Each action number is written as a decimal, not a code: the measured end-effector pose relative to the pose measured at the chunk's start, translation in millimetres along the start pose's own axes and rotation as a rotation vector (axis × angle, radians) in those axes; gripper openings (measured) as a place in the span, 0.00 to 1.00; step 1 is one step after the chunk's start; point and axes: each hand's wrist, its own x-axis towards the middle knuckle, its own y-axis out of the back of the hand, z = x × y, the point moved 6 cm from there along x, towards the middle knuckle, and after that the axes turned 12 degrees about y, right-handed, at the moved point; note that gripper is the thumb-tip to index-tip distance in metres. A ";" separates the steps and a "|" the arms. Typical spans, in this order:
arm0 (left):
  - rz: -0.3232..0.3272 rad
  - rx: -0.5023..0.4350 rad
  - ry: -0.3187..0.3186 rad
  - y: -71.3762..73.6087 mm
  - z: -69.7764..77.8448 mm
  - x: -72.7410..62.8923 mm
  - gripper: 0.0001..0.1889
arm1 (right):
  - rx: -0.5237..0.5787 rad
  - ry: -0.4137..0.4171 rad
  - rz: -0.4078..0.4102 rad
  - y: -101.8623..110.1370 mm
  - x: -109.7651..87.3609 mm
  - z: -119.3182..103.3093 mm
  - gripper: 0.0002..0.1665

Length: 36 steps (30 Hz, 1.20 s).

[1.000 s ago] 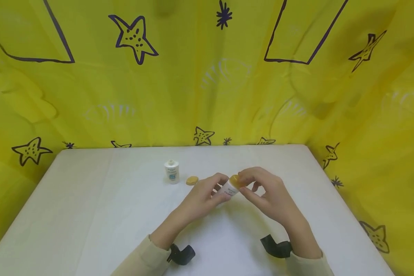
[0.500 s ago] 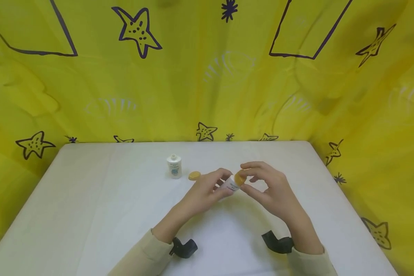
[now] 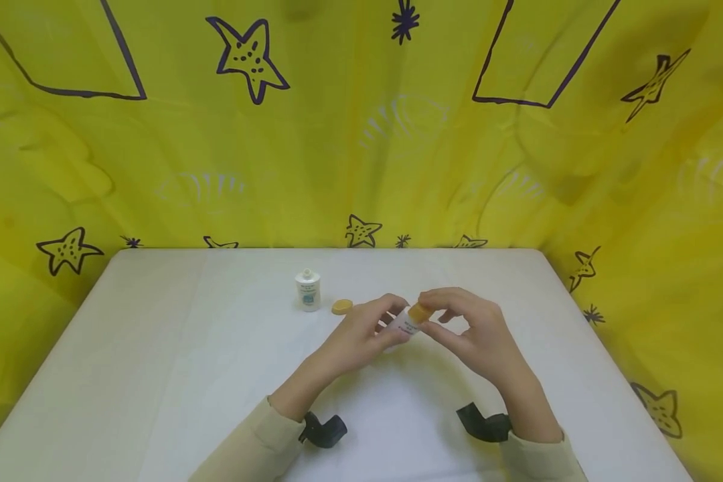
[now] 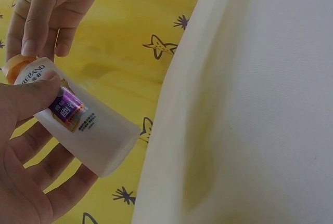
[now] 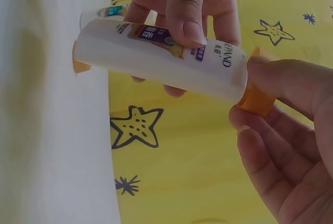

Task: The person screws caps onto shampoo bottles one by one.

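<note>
My left hand (image 3: pixel 361 338) grips a white bottle (image 4: pixel 93 125) with a purple label, its thumb across the front and its fingers behind. An orange cap (image 5: pixel 257 91) sits at the bottle's top end, and the thumb and fingers of my right hand (image 3: pixel 472 335) pinch it. The bottle is tilted, cap end up and to the right in the head view, held above the white table (image 3: pixel 175 375). Beyond my left hand stands another white bottle (image 3: pixel 308 292), its narrow neck uncapped. Beside that one lies a loose orange cap (image 3: pixel 341 306).
A yellow curtain (image 3: pixel 313 147) with drawn stars hangs behind the table's far edge and along both sides. Black curved wrist mounts (image 3: pixel 325 432) stick out inward from both wrists, low over the table.
The right fingers have loosened and closed again on the cap, which turned and tipped along the way. The left hand keeps its grip on the bottle. The head view shifted slightly.
</note>
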 end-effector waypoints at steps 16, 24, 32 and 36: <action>-0.010 0.001 0.024 3.5 0.0 -1.2 0.17 | 0.005 0.001 -0.054 -0.6 0.9 -6.0 0.25; -0.004 0.005 0.034 5.4 -1.1 -2.7 0.17 | 0.008 0.005 -0.040 -2.7 0.8 -3.9 0.23; 0.010 0.016 -0.014 5.1 1.4 -1.6 0.17 | -0.015 -0.013 -0.014 -3.4 1.4 -2.9 0.17; 0.012 0.024 -0.019 5.0 1.3 -1.1 0.17 | -0.002 -0.026 -0.022 -4.7 2.0 -3.8 0.17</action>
